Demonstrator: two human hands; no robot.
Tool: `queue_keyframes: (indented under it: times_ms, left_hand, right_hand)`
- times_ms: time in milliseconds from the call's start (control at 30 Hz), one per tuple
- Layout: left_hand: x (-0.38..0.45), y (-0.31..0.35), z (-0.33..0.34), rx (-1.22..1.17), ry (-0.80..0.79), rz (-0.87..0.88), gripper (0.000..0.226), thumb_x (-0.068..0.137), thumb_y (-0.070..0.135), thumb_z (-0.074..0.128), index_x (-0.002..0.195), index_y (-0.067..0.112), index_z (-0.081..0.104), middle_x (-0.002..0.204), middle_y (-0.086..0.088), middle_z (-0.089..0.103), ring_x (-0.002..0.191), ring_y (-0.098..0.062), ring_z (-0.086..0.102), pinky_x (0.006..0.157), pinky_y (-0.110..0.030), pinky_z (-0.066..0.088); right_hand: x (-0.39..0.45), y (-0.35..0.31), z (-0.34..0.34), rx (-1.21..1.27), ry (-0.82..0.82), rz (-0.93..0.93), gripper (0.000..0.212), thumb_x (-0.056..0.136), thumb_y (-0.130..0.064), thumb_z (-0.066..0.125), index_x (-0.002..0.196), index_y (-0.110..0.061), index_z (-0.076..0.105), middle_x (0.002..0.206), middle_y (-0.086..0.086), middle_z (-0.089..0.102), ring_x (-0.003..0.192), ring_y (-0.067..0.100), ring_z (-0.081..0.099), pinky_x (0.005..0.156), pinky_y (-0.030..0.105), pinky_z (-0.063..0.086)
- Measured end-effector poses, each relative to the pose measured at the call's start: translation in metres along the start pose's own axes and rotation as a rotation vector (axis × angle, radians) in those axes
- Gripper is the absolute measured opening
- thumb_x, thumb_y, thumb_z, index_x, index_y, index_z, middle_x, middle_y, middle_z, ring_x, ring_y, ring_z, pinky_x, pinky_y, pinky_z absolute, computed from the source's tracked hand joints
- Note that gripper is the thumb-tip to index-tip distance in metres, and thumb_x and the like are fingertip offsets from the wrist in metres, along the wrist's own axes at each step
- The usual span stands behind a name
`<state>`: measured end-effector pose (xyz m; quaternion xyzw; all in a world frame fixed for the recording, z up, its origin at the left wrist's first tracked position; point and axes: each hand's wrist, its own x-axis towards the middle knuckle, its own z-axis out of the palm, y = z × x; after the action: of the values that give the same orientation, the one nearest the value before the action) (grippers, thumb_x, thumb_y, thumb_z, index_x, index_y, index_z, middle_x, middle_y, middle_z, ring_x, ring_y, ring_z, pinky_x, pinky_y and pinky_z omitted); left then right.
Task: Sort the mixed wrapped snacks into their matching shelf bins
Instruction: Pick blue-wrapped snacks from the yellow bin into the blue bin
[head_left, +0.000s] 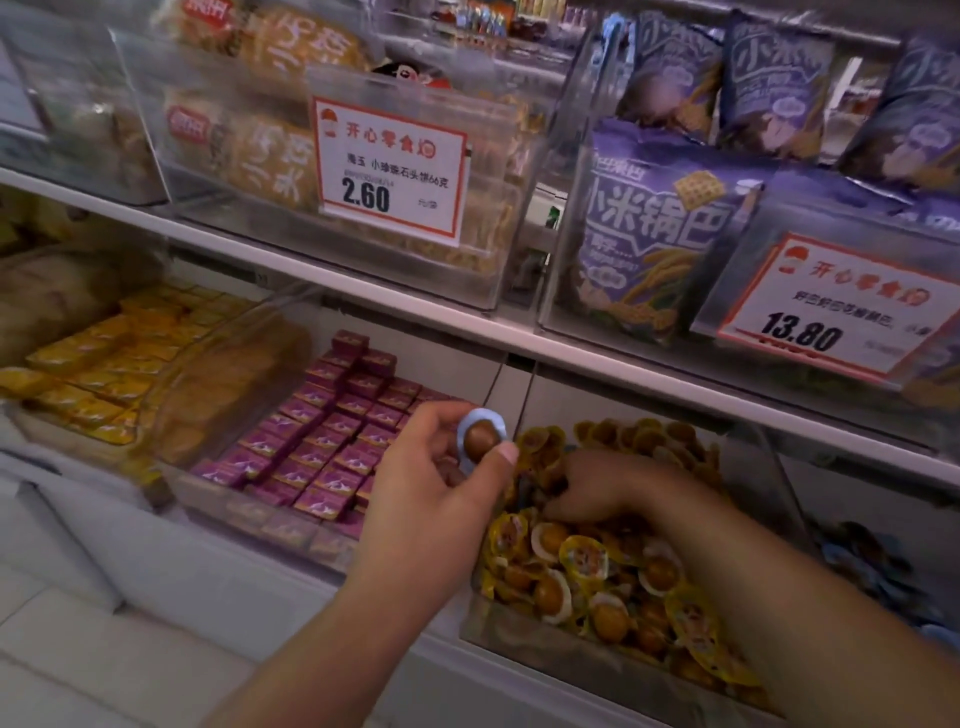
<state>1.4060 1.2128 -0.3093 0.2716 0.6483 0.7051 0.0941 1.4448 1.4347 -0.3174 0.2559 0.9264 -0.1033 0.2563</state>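
My left hand (441, 467) pinches a blue-rimmed wrapped egg snack (482, 437) between thumb and fingers, raised just above the divider between two clear bins. My right hand (597, 486) reaches down into the clear bin (571, 660) of yellow-wrapped egg snacks (597, 561), its fingers curled into the pile; what they hold is hidden. A bin with blue-wrapped snacks (872, 566) lies at the far right, partly cut off by my right forearm.
Left of the egg bin is a bin of small purple packets (322, 441), then one of yellow packets (109, 364). The upper shelf carries clear bins of tan biscuit bags (270, 156) and purple crisp bags (654, 228), with price tags (389, 171) in front.
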Motion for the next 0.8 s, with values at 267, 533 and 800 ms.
queue_keyframes:
  times_ms: [267,533,800]
  left_hand:
    - [0.004,0.002,-0.002,-0.089,0.047,-0.035,0.021,0.078,0.037,0.075,0.095,0.041,0.063,0.078,0.002,0.072,0.058,-0.014,0.063,0.053,-0.023,0.048]
    - [0.006,0.002,0.002,-0.109,0.058,-0.048,0.019,0.083,0.025,0.078,0.095,0.032,0.064,0.075,-0.001,0.071,0.057,-0.015,0.060,0.050,-0.020,0.046]
    - [0.007,0.004,0.003,-0.086,0.056,-0.035,0.019,0.083,0.028,0.077,0.095,0.035,0.063,0.075,0.002,0.071,0.057,-0.015,0.061,0.053,-0.021,0.048]
  right_hand:
    - [0.023,-0.025,0.016,0.606,0.096,-0.049,0.054,0.066,-0.058,0.072,0.111,-0.029,0.071,0.101,-0.004,0.074,0.086,0.011,0.071,0.073,0.028,0.060]
    - [0.025,-0.012,0.026,0.963,0.156,-0.026,0.022,0.083,-0.034,0.071,0.100,-0.022,0.077,0.099,0.001,0.076,0.091,0.017,0.071,0.090,0.040,0.058]
    - [-0.002,-0.008,0.003,0.577,-0.226,-0.152,0.055,0.079,-0.040,0.079,0.131,-0.034,0.062,0.125,-0.014,0.061,0.108,0.003,0.059,0.085,0.018,0.047]
